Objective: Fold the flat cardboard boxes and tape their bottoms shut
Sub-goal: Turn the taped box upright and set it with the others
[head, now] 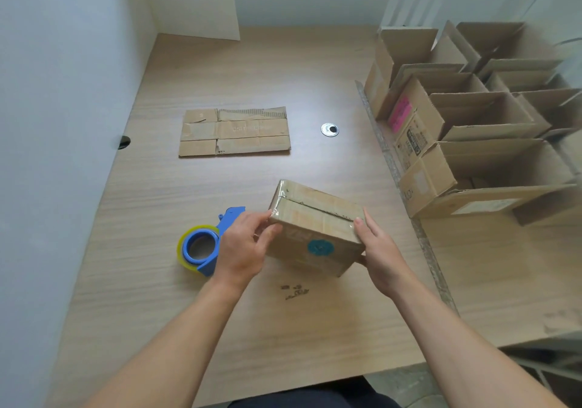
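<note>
Plainly, left hand point(241, 247) and right hand point(382, 250) fingers clamp box point(318, 215); teal sticker point(319, 247) illegible.

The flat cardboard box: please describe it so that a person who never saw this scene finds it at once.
Look at the wooden table, on its far half. There, left of the round metal grommet and beyond the blue tape dispenser, lies the flat cardboard box. Unlike the taped box near the front and the open boxes at the right, it lies flat, not yet set up.
</note>
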Demonstrator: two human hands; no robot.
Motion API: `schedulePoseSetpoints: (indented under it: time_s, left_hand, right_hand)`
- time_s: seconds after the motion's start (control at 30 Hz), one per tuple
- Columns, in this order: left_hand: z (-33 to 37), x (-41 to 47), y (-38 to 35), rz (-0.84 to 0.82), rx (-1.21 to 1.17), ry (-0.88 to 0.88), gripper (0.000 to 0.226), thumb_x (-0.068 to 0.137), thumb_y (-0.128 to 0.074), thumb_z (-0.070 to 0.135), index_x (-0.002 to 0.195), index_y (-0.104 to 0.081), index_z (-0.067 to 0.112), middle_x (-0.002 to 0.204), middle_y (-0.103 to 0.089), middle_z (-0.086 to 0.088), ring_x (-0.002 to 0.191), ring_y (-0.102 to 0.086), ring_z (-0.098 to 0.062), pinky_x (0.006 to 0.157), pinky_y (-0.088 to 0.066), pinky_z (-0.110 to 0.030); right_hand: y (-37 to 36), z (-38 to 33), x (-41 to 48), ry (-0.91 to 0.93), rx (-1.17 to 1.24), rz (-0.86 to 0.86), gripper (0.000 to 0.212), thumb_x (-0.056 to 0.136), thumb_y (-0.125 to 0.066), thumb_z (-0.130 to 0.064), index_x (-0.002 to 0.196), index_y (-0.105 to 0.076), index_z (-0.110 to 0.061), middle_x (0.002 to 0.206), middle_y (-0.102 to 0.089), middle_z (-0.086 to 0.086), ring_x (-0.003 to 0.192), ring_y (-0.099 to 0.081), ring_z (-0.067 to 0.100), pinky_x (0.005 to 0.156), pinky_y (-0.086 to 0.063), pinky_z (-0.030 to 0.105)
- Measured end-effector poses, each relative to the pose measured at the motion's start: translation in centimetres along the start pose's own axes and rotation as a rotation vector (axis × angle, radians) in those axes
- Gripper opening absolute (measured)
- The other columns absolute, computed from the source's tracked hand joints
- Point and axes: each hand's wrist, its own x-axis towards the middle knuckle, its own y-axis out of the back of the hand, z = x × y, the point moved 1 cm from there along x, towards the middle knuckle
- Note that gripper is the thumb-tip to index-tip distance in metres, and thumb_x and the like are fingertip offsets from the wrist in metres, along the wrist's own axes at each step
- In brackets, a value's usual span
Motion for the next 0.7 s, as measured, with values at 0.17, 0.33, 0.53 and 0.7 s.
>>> schedulePoseSetpoints:
  time_s: [0.17,0.33,0.53,0.7]
  left_hand:
    - [1.9,1.1,1.6,-0.08,-0.019,-0.132,0.034,0.076,-0.085,0.024,0.104,-0.072,0.009,0.081,-0.065,0.001,0.072,-0.06,-0.012,0.069,-0.052,-0.023]
    - [3.9,1.4,2.0,-0.127,-0.007,-0.366,0.034,0.076,-0.079,0.021,0.103,-0.072,0.002,0.09,-0.063,-0.002,0.074,-0.057,-0.01,0.07,-0.049,-0.014]
    - [3.9,1.1,2.1,-0.115,0.035,-0.478,0.041,0.08,-0.075,0.007,0.12,-0.067,-0.002,0.1,-0.058,0.001,0.08,-0.056,-0.007,0.078,-0.048,-0.01]
    - [4.6,0.2,1.1,-0.095,-0.113,-0.27,0.044,0.083,-0.072,-0.002,0.124,-0.064,0.01,0.101,-0.057,0.005,0.087,-0.058,-0.003,0.08,-0.046,-0.009]
  right_hand:
    - [1.4,-0.2,-1.0,-0.15,0.083,-0.117,0.036,0.099,-0.041,-0.056,0.116,-0.07,-0.043,0.119,-0.071,-0.008,0.103,-0.062,0.017,0.086,-0.052,0.039]
    - [1.8,0.1,-0.8,-0.171,0.191,-0.029,0.028,0.104,-0.047,-0.026,0.121,-0.069,-0.034,0.113,-0.072,-0.016,0.09,-0.064,0.007,0.081,-0.051,0.033]
    - [1.7,-0.5,-0.7,-0.208,0.25,0.096,0.028,0.101,-0.052,-0.043,0.112,-0.073,-0.028,0.101,-0.07,-0.004,0.091,-0.061,0.016,0.078,-0.052,0.036]
    - [1.6,-1.7,-0.3,-0.147,0.301,0.179,0.022,0.099,-0.059,-0.028,0.118,-0.068,-0.035,0.102,-0.072,-0.011,0.086,-0.061,0.012,0.071,-0.048,0.035]
